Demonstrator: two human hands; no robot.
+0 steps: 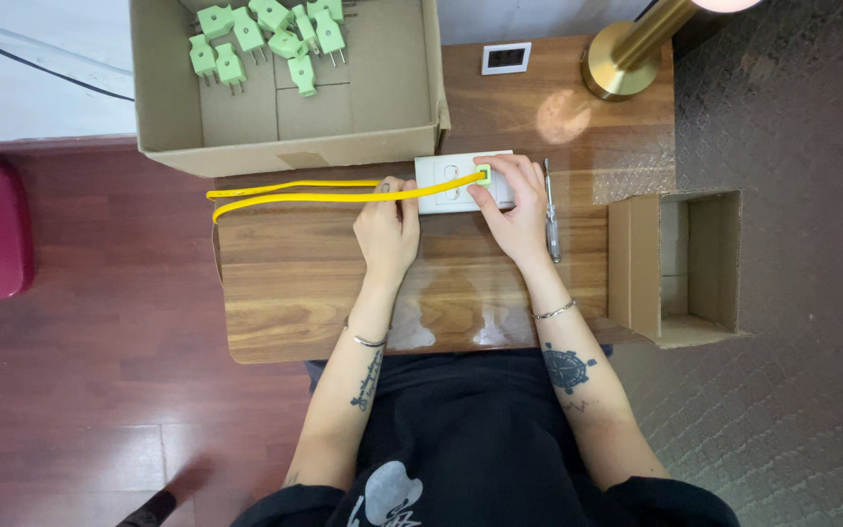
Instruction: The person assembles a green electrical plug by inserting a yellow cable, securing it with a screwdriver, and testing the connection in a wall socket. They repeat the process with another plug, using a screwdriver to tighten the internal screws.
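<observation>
**Reader:** What does each hand do here?

**Me:** My left hand rests on the wooden table, fingers curled down over the yellow flat cable near the left end of the white socket plate. I judge that this pins the cable flat so its end cannot twist. My right hand lies on the plate's right part, thumb and fingertips pinched about the pale green plug at the cable's end. Whether the plug's pins are seated in the plate I cannot tell; my fingers cover them.

**Reader:** And how does the cable look?

**Me:** It is a bright yellow ribbon, doubled into a long narrow loop. The loop runs left from the plate and its bend overhangs the table's left edge. The plate is white and rectangular, lying near the table's far edge just below the large cardboard box.

**Reader:** What surrounds it?

**Me:** That box holds loose green plugs of the same kind. A screwdriver with a clear handle lies just right of my right hand, probably kept within reach. A smaller open box stands at the table's right edge, and a brass lamp base at the far corner
</observation>
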